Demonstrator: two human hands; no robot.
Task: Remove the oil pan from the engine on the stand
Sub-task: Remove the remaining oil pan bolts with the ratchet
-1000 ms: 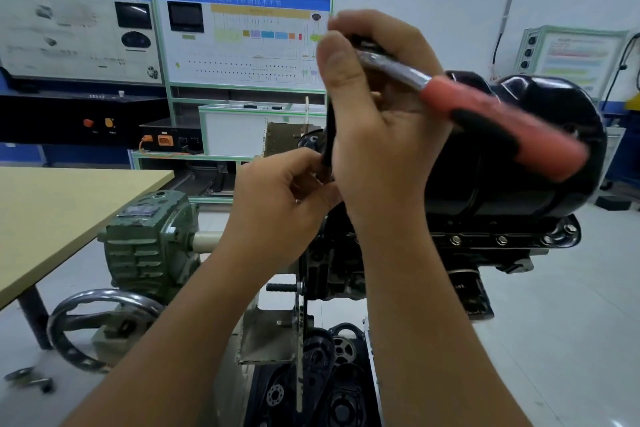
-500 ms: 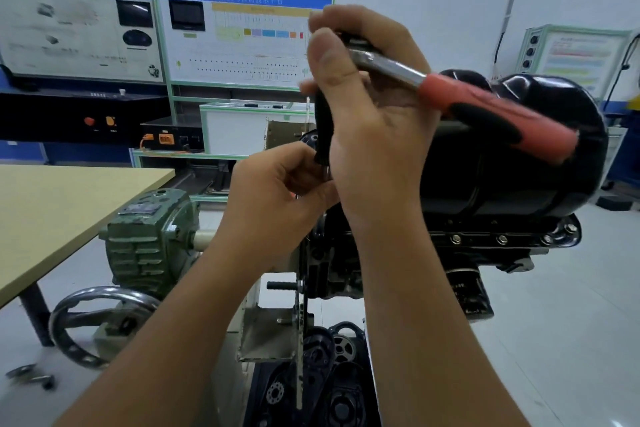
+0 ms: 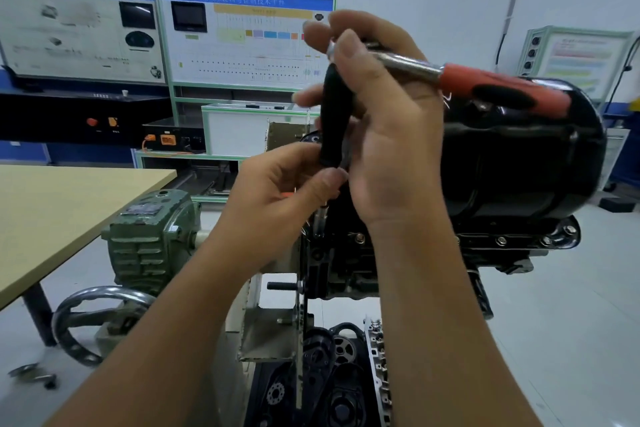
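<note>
From the head camera, both forearms rise from the bottom edge toward the frame's middle. The right hand (image 3: 377,121) is raised at about 12 o'clock of centre, back of the hand toward the camera, fingers curled around the head end of a ratchet wrench (image 3: 485,80), whose steel shank and orange-and-black handle run out toward 3 o'clock across the top of the oil pan (image 3: 519,163). A black extension socket (image 3: 332,114) hangs straight down from the wrench head. The left hand (image 3: 277,191), just below at 7 o'clock of the right, pinches the socket's lower end between thumb and curled fingers. The glossy black oil pan sits on the engine (image 3: 346,260), at 3 o'clock of the hands, its bolted flange along its lower edge. A green gearbox (image 3: 149,239) with a handwheel (image 3: 93,322) stands at 8 o'clock.
</note>
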